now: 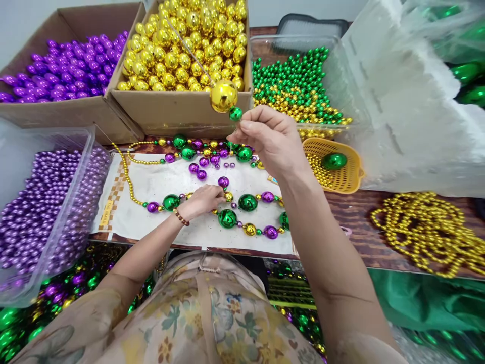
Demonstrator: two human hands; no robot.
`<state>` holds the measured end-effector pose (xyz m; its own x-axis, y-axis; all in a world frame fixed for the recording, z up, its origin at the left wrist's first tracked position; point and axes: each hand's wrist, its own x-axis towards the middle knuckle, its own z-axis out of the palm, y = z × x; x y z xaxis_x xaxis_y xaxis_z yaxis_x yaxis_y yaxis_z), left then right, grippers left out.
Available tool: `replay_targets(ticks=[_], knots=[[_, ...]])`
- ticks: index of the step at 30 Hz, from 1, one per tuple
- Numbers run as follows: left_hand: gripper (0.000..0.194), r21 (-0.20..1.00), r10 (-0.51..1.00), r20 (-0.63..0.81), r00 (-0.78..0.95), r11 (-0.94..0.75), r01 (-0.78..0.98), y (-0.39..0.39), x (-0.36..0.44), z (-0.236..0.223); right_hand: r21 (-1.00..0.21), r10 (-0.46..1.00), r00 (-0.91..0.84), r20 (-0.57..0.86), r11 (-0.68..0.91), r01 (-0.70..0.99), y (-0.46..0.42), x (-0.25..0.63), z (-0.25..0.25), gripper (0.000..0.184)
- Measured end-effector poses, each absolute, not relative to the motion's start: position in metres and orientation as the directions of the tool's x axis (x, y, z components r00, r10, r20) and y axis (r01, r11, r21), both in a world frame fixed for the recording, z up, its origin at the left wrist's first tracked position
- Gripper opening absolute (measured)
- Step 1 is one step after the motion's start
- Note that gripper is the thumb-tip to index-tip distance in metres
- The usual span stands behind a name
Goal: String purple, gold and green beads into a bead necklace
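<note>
My right hand [275, 134] is raised over the table, thumb and fingers pinched at the lower end of a thin beading needle [185, 43]. A large gold bead [223, 96] and a smaller green bead [235, 114] are threaded on it, the green one right at my fingertips. My left hand [204, 199] rests low over the white cloth [132, 222], fingers closed beside a gold bead [228, 196]; what they grip is hidden. Around it lies a bead strand [248, 202] of green, purple and gold. Loose purple beads [201, 175] sit just above.
Boxes of purple beads [68, 71] and gold beads [182, 55] stand at the back. Clear bins hold small purple beads [41, 202] and green and gold beads [295, 76]. A yellow basket [352, 172] and gold bead chains [424, 227] lie to the right.
</note>
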<state>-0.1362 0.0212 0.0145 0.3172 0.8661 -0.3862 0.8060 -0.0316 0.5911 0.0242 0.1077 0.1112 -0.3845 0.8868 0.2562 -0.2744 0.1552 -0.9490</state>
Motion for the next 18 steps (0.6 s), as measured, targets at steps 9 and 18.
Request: replay_targets(ticks=[9,18], knots=[[0.024,0.704,0.847,-0.258,0.465,-0.165,0.691,0.008,-0.112,-0.010,-0.958,0.860,-0.496,0.121,-0.030,-0.286,0.089,0.001,0.093,0.022],[0.011,0.764,0.972,-0.204,0.117,0.083,0.639,0.000,-0.148,0.011,-0.946,0.820,-0.569,0.061,-0.135,-0.296,0.088,0.000,0.067,0.020]])
